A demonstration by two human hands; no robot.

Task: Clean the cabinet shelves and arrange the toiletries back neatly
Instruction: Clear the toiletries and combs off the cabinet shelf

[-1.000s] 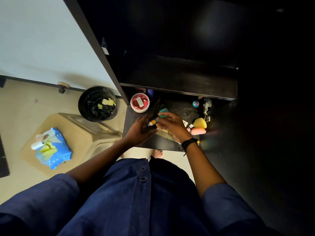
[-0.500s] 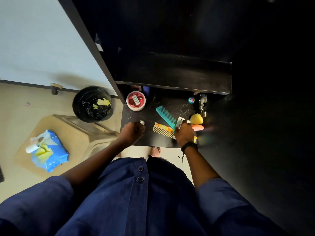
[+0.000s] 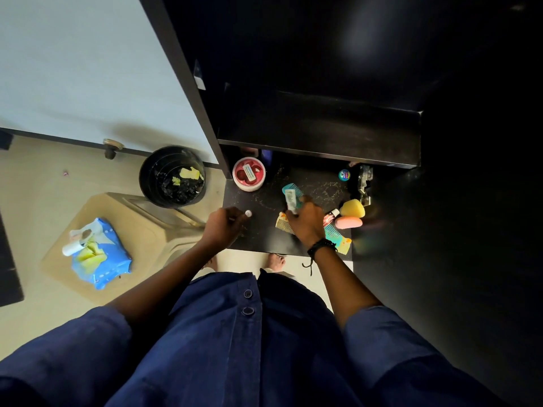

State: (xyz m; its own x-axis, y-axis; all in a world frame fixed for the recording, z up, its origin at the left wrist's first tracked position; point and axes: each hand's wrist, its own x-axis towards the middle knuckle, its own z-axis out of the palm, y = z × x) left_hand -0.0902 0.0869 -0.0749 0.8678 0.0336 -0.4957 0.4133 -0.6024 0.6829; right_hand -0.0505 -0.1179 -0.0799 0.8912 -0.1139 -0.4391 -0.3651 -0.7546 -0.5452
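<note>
The dark cabinet (image 3: 323, 54) stands open. Its low shelf (image 3: 264, 239) carries the toiletries, and pale specks of dust show on its bare middle. On the floor to the left, the bin (image 3: 172, 176) and the pack of wipes (image 3: 100, 254) on a stool (image 3: 132, 218) are well apart from the shelf. Reaching for a wipe with both hands full would likely mean a drop.

The red jar (image 3: 249, 173) sits at the shelf's back left corner. The combs (image 3: 283, 225) lie crossed under the right hand (image 3: 305, 223), which is curled round a small tube (image 3: 291, 199). A careless lift there could drag a comb off the front edge. The yellow sponge (image 3: 352, 208) and pink sponge (image 3: 348, 222) touch each other near that wrist, so a sideways sweep could knock them.

The left hand (image 3: 226, 227) pinches a small white-capped item (image 3: 248, 213), which looks easy to let slip and roll away.
</note>
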